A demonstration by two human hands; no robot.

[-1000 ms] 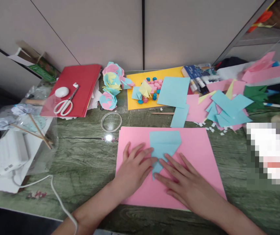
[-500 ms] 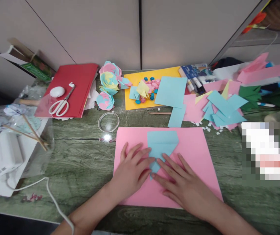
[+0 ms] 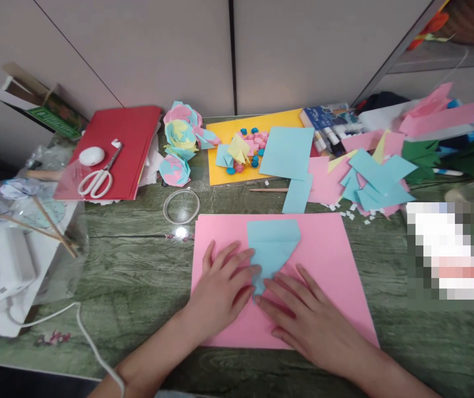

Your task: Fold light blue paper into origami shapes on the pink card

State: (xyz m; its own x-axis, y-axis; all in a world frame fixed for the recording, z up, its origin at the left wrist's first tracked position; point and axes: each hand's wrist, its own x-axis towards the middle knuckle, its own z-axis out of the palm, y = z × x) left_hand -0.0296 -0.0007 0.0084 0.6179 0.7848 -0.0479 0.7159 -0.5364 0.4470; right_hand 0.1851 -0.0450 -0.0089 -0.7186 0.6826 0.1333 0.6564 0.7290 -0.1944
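Observation:
A partly folded sheet of light blue paper [image 3: 276,237] lies on a stack of pink paper [image 3: 336,287], narrowing toward its near end. My left hand [image 3: 226,282] rests along its left edge, fingers spread, fingertips touching the blue paper. On the other side, my right hand [image 3: 303,312] lies with its fingers stretched out and its fingertips on the paper's narrow lower right edge. Both palms face down, and neither hand grips anything. The fingertips partly hide the lower point of the blue paper.
Behind the pink stack lie a roll of tape [image 3: 181,206], a wooden stick [image 3: 267,190], and blue paper squares [image 3: 288,152]. White-handled scissors [image 3: 95,183] rest on red folders [image 3: 123,127]. Folded paper balls [image 3: 181,124] stand at the back. A white cable [image 3: 91,337] crosses my left forearm.
My right hand's fingers have slid slightly down along the blue paper's edge, showing more of it. My left hand stays nearly in place. The whole view has shifted a little.

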